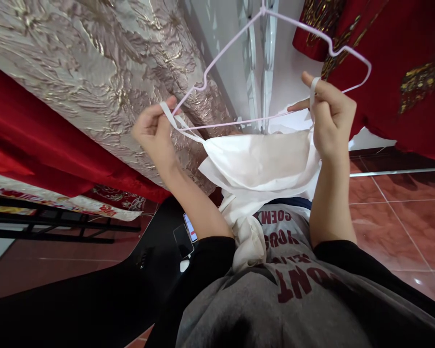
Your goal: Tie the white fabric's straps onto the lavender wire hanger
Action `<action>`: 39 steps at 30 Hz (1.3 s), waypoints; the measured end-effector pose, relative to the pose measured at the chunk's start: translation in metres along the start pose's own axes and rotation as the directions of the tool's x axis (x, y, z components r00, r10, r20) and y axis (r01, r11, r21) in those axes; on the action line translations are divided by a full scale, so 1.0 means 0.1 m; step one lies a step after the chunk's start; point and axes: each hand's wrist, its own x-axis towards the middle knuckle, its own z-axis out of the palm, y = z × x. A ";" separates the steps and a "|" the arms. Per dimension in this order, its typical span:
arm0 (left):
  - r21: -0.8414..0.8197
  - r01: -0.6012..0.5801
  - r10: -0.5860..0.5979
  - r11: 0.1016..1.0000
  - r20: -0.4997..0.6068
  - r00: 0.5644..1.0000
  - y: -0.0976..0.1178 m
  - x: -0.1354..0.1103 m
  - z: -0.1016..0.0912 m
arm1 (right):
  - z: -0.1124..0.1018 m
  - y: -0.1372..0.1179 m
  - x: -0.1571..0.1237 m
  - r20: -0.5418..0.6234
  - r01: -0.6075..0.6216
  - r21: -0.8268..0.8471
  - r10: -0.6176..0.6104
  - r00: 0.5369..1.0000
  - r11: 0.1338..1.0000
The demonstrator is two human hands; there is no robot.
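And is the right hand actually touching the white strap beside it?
Touching. The head view shows the white strap looped across a finger of the right hand.

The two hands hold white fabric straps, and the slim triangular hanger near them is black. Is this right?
Not black: the slim triangular hanger is pale pink, as the head view shows. The left hand and right hand do hold white fabric straps.

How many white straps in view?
2: one strap in the left hand, the other strap around the right hand's fingers. More may be hidden in the white cloth.
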 end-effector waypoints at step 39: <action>-0.084 0.346 -0.347 0.934 0.004 0.938 -0.23 -0.44 0.41 | -0.22 0.64 0.25 -0.486 0.244 0.036 -0.197 0.852 0.969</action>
